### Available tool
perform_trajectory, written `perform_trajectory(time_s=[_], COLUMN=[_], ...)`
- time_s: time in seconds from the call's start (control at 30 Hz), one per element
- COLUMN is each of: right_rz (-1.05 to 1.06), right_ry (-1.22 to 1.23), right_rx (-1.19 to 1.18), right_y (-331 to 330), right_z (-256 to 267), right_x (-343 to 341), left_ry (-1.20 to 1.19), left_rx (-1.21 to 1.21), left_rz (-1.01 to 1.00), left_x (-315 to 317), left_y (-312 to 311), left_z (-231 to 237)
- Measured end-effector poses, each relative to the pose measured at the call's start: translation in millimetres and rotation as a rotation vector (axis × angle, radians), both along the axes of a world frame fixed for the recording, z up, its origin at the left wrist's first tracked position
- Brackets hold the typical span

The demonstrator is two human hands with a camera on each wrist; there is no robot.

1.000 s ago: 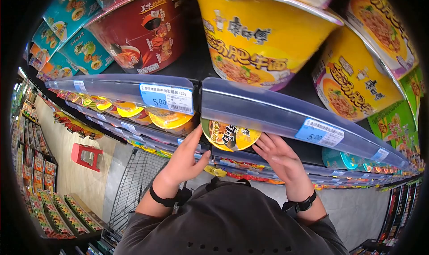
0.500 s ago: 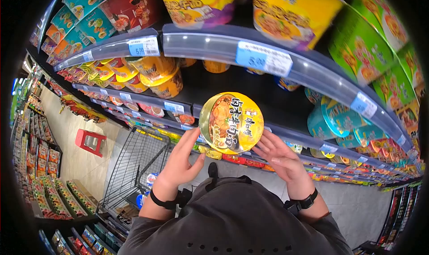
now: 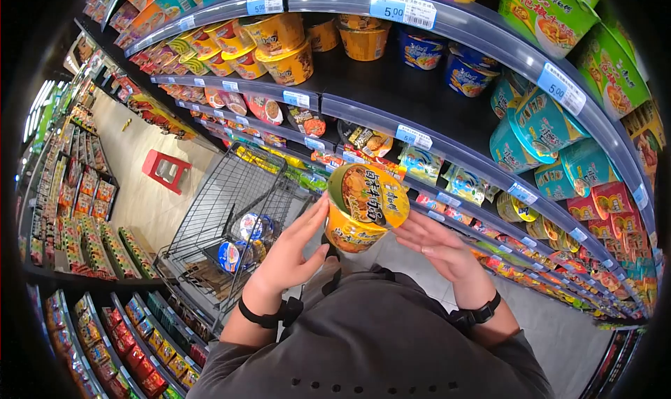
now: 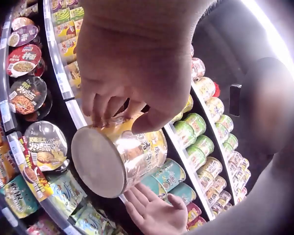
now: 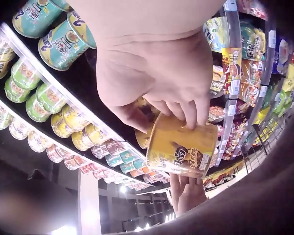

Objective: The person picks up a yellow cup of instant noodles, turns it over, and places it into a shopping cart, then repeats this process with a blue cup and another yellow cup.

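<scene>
A yellow instant noodle tub (image 3: 353, 234) with a round printed lid is held up between both hands, tilted, in front of the person's body. My left hand (image 3: 290, 248) lies along its left side, fingers extended and thumb apart. On the opposite side, my right hand (image 3: 444, 252) presses with straight fingers near the lid's edge. In the left wrist view the tub's pale round base (image 4: 99, 161) faces the camera, with the left fingers on its side. The right wrist view shows the right fingertips (image 5: 190, 117) against the tub's wall.
A wire shopping cart (image 3: 224, 210) with several tubs in it stands at the left. Ahead run curved store shelves (image 3: 377, 119) with plastic price rails, stacked with noodle tubs such as teal ones (image 3: 538, 133). A red stool (image 3: 166, 172) stands on the aisle floor.
The tub has come out from the shelf toward the body, both hands staying at its sides, and has tipped so its side wall shows. The head view has turned lower, revealing more cart.
</scene>
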State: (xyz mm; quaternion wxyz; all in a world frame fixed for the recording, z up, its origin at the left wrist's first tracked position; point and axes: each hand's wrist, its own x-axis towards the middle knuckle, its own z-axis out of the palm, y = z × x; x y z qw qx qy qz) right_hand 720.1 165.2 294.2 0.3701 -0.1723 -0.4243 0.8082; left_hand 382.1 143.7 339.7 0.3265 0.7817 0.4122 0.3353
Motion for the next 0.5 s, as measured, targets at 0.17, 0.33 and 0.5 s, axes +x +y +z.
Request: perform_trajectory(time_s=[0.17,0.33,0.5], right_rz=[0.001,0.002,0.133], right_ry=[-0.044,-0.067,-0.086], right_rx=[-0.027,-0.089,-0.067], right_y=[-16,-24,-22], right_z=[4,-4,-6], right_x=[-1,-23,-82], left_ry=[0.055,0.036,0.062], left_rx=[-0.021,-0.047,-0.056], left_rz=[-0.033,-0.039,0.058], left_x=[0,-27,-87], left_y=[-16,-27,-55], left_z=[7,7,5])
